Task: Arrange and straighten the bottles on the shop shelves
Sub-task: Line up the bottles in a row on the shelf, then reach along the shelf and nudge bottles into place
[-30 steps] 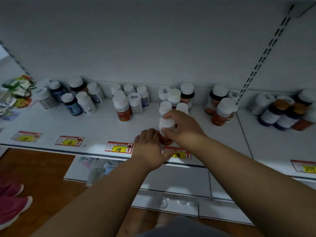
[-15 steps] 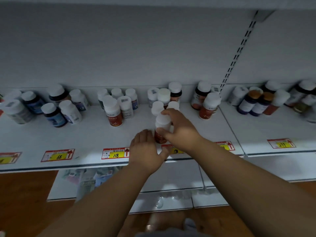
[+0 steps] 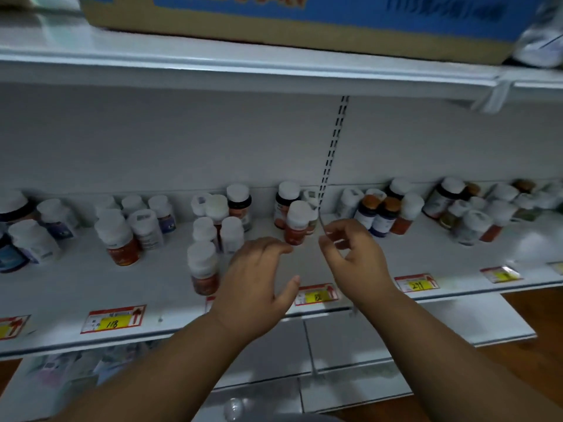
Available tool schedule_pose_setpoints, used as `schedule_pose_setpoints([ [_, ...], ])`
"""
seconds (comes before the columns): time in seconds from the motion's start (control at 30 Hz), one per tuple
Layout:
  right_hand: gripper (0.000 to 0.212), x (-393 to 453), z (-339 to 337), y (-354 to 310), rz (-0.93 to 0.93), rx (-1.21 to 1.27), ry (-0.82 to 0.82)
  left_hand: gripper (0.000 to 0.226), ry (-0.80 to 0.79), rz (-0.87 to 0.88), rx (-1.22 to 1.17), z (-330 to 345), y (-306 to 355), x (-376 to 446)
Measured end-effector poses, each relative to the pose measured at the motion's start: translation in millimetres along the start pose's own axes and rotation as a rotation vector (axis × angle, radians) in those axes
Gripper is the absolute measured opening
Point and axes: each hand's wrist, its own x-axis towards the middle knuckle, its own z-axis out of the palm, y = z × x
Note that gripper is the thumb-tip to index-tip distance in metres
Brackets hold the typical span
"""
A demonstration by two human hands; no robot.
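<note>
Several white-capped pill bottles stand in loose clusters along a white shelf (image 3: pixel 76 296). One orange-labelled bottle (image 3: pixel 203 268) stands alone near the shelf's front, just left of my left hand (image 3: pixel 254 284). That hand is open, fingers spread, touching nothing. My right hand (image 3: pixel 353 257) hovers open with curled fingers a little right of another orange-labelled bottle (image 3: pixel 298 222), which stands further back. Both hands are empty.
More bottles crowd the right shelf section (image 3: pixel 475 217) and the left end (image 3: pixel 27 236). A slotted upright (image 3: pixel 332 147) divides the back wall. A cardboard box (image 3: pixel 274 16) sits on the shelf above. Price tags (image 3: pixel 112 318) line the front edge. Lower shelves and wooden floor lie below.
Both hands have let go of the orange-labelled bottle, which now stands near the shelf front. The hands moved right and apart. The view tilted up, showing the upper shelf.
</note>
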Motion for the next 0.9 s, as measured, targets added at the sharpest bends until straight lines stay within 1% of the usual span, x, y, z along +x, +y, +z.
schedule_pose_setpoints([
  [0.17, 0.019, 23, -87, 64, 0.003, -0.053, 0.044, 0.038, -0.098, 0.027, -0.032, 74, 68, 53],
  [0.27, 0.02, 31, -147, 107, 0.006, -0.117, 0.11, 0.039, -0.125, 0.049, -0.067, 123, 117, 90],
  [0.43, 0.018, 21, -236, 169, 0.12, -0.195, 0.215, 0.037, -0.197, 0.127, -0.198, 190, 188, 138],
  [0.57, 0.021, 8, -286, 201, 0.223, -0.27, 0.292, 0.034, -0.282, 0.223, -0.321, 241, 232, 163],
  [0.67, 0.023, -9, -324, 225, 0.306, -0.316, 0.338, 0.033, -0.289, 0.235, -0.427, 279, 277, 178],
  [0.73, 0.023, -19, -355, 242, 0.354, -0.343, 0.366, 0.031, -0.323, 0.249, -0.5, 303, 310, 180],
  [0.83, 0.023, -28, -400, 272, 0.408, -0.359, 0.438, 0.033, -0.346, 0.328, -0.494, 335, 351, 185],
  [0.9, 0.024, -32, -426, 298, 0.429, -0.356, 0.436, 0.029, -0.359, 0.343, -0.463, 360, 375, 195],
])
